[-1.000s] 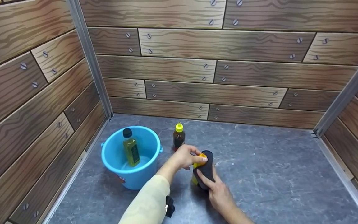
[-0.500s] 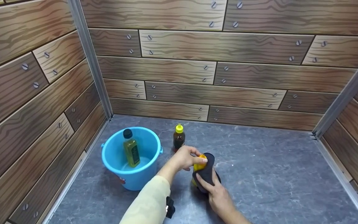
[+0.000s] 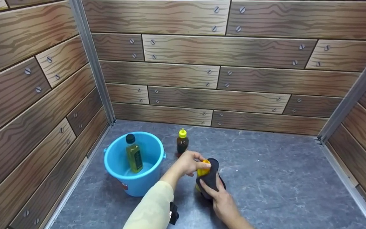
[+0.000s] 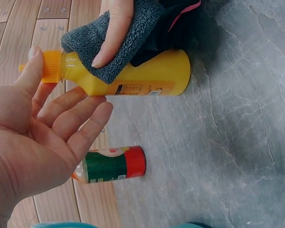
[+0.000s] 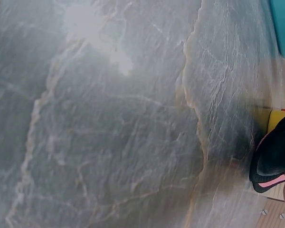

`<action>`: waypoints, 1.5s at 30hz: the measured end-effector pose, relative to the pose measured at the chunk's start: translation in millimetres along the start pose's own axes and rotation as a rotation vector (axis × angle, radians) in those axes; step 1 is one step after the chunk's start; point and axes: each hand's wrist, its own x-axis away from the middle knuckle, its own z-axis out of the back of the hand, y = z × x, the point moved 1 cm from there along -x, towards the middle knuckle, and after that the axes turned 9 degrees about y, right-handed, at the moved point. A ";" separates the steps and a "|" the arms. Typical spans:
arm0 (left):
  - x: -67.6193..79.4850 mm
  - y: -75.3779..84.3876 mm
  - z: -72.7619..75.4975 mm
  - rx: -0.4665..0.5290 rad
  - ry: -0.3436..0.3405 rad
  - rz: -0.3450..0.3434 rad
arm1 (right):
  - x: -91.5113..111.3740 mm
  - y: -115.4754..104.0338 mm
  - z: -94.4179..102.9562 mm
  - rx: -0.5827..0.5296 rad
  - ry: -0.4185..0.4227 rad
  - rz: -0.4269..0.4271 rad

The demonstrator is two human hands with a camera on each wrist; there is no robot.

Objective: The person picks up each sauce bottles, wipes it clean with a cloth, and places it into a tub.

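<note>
A yellow squeeze bottle point(image 4: 164, 71) with an orange cap point(image 4: 52, 66) stands on the floor in front of the person. My left hand point(image 3: 187, 163) pinches the cap between thumb and index finger; its other fingers spread loosely beside the bottle's shoulder. A dark grey towelling cloth point(image 4: 107, 45), black on its other side with a pink edge, lies against the bottle's side. My right hand point(image 3: 224, 198) grips this cloth point(image 3: 213, 178) against the bottle, thumb on the near face. In the right wrist view, the cloth point(image 5: 275, 152) and a strip of yellow bottle show at the right edge.
To the left stands a light blue bucket point(image 3: 141, 187) holding a green-yellow bottle point(image 3: 134, 157) with a black cap. Behind the left hand is a dark brown bottle point(image 3: 182, 143) with a yellow nozzle cap. Wood-patterned walls point(image 3: 183, 76) enclose the grey marbled floor point(image 3: 281, 178).
The cloth has shifted slightly over the bottle and spread on its right side, uncovering more yellow below the cap. The left hand keeps its hold. The head view has tilted up slightly.
</note>
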 end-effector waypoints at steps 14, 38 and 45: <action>0.9 -0.8 -0.3 -0.011 0.007 -0.011 | 3.5 1.9 2.5 0.015 0.001 0.062; 1.5 1.0 0.6 0.002 0.024 -0.015 | 2.1 3.2 5.3 -0.024 -0.095 -0.025; 1.5 1.5 0.1 -0.011 0.027 0.001 | 11.3 9.9 5.4 0.014 -0.256 -0.054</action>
